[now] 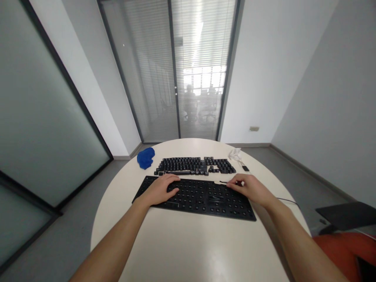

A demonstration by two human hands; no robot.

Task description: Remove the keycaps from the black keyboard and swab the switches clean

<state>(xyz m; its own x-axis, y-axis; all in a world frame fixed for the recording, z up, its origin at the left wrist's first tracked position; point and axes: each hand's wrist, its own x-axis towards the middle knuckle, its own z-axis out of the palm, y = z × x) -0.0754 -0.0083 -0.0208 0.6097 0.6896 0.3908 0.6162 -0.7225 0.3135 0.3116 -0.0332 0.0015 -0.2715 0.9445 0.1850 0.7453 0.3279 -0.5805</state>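
Observation:
A black keyboard base (202, 197) with its keycaps off lies slightly slanted on the table, rows of bare switch posts showing. My left hand (161, 190) rests flat on its left part, fingers stretched out and thumb apart. At the base's far right edge, my right hand (246, 188) is closed in a pinch around a thin dark cable (222, 182), which shows to the left of the fingertips. The fingertips' exact grip is small and partly hidden. Beyond the base, the loose black keycaps (182, 163) are laid out in keyboard order.
A round white table (188, 243) carries everything. A blue cloth (145, 158) lies at the far left, a crumpled white item (235, 154) and a small black piece (245, 168) at the far right. An orange chair (343, 254) stands at the right.

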